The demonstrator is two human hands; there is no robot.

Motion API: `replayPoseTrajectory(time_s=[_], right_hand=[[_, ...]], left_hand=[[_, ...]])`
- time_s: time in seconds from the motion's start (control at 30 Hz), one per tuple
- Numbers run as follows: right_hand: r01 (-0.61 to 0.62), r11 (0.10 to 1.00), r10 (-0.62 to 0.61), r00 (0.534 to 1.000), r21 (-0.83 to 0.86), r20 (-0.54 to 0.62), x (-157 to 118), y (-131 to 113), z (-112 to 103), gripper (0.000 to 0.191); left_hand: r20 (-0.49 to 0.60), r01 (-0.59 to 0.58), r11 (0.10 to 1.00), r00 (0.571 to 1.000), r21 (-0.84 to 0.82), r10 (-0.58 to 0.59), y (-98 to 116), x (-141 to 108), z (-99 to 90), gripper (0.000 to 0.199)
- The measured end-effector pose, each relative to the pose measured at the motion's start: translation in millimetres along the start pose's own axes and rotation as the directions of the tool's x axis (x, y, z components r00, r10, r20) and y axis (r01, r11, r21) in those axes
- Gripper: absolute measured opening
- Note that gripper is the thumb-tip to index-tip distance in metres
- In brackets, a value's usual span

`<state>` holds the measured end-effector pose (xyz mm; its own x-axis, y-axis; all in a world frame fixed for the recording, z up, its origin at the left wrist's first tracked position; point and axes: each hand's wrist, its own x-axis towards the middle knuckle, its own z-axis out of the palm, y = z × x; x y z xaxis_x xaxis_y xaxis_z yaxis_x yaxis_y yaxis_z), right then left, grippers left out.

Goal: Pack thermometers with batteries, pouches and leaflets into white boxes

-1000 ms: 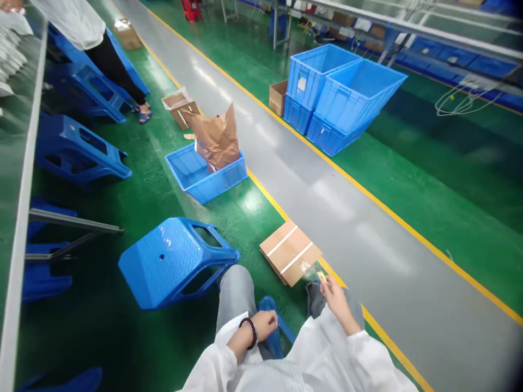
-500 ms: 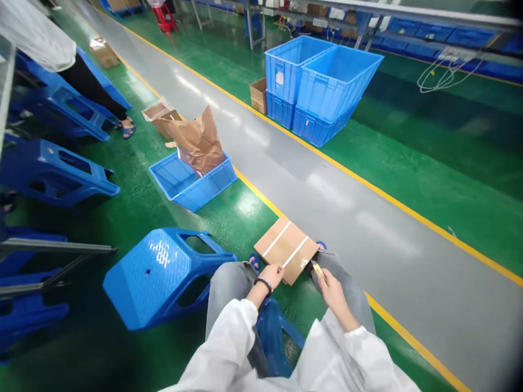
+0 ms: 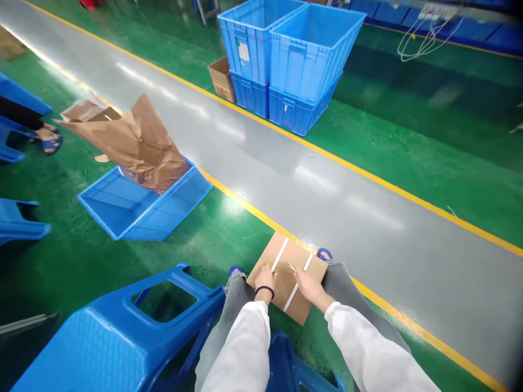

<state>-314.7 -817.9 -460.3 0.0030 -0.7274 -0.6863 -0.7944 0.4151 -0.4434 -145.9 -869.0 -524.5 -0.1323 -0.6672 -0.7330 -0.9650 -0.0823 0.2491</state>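
Between my knees lies a flat brown cardboard bundle [image 3: 294,256] with two white straps across it. My left hand [image 3: 265,277] rests at the left strap, its fingers bent together; whether they grip the strap is too small to make out. Over the right part of the cardboard, my right hand [image 3: 307,284] is closed around a small cutter [image 3: 291,267], whose tip points left between the two straps. Most of the cutter is hidden by the fingers.
A blue stool [image 3: 98,332] stands close on my left. Ahead left is a blue bin [image 3: 163,218] with crumpled brown paper [image 3: 143,144]. Stacked blue crates [image 3: 302,65] stand beyond the grey lane. A person's foot [image 3: 49,142] shows at far left.
The view has shifted closer and to the right. My left hand has moved from the near strap end further up the cardboard, and my right hand has come from beside the cardboard to over it.
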Motion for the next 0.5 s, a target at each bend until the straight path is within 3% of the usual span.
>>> replayPoseTrajectory(time_s=[0.2,0.5], right_hand=[[-0.050,0.990,0.061,0.995,-0.129,0.084,32,-6,16,0.030],[-0.061,0.974,0.078,0.995,-0.220,0.067,46,-12,33,0.033]], left_hand=[[-0.060,-0.095,0.995,0.994,0.001,0.095,-5,14,15.5,0.021],[-0.109,-0.125,0.991,0.987,-0.043,0.119,-14,29,23.0,0.020]])
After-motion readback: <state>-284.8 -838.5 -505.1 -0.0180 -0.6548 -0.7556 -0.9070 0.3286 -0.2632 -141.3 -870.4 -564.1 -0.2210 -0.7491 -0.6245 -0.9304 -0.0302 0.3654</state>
